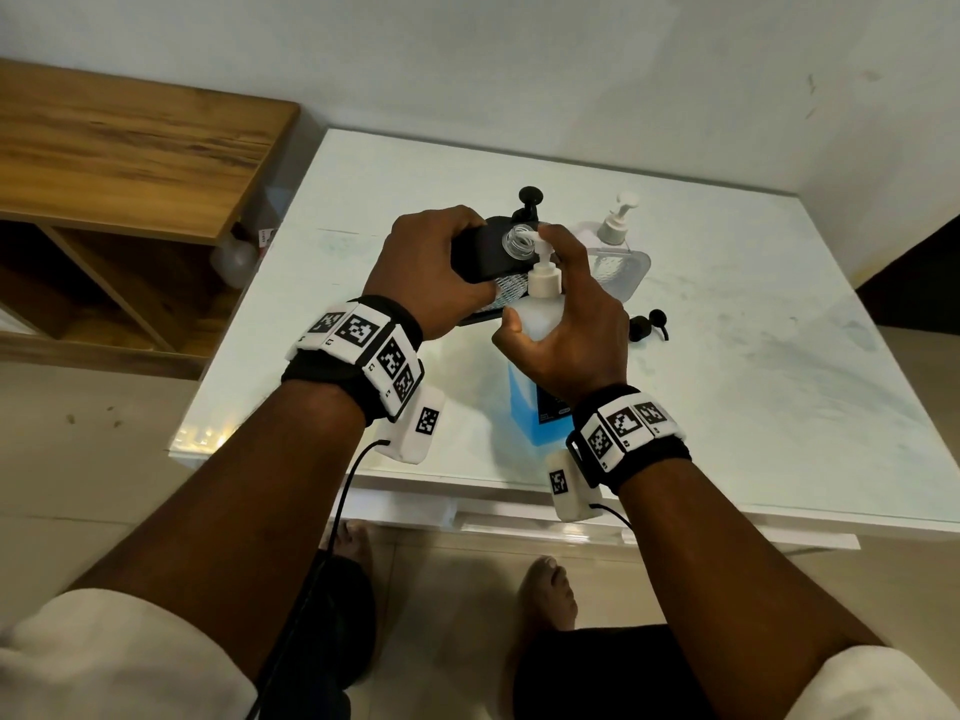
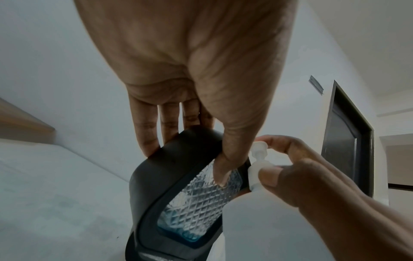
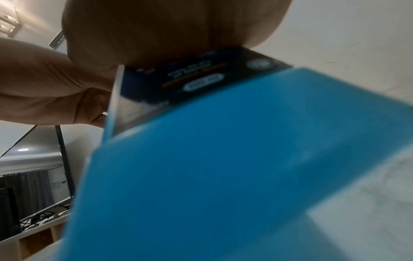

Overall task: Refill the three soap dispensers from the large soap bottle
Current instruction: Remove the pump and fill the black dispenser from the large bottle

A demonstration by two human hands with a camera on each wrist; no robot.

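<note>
Nearest, at the front part of the white surface [image 1: 779, 407]: large soap bottle [image 1: 524, 402], long axis roughly upright, blue liquid low in the body, white pump head [image 1: 543, 275] at the top with its spout aimed away, toward the open neck of the dispenser. Wrapped around the bottle's upper body and shoulder by the right hand [image 1: 563, 324], thumb on the near left side, a fingertip resting on the pump top.

Just beyond and left, touching distance from the pump: black dispenser [image 1: 485, 252] with a diamond-patterned clear window, tilted, open clear neck [image 1: 519, 240] facing up and toward the spout; a little blue liquid pooled at its bottom in the left wrist view. Clasped by the left hand [image 1: 431, 267], fingers curled over the far top edge, thumb pressed on the window.

Right of the hands, lying loose: black pump cap [image 1: 647, 324]. Farther back: clear dispenser [image 1: 615, 252] with white pump, upright; behind the black one, another black pump [image 1: 530, 200]. Open room across the right half; front edge close to the bottle's base.
</note>
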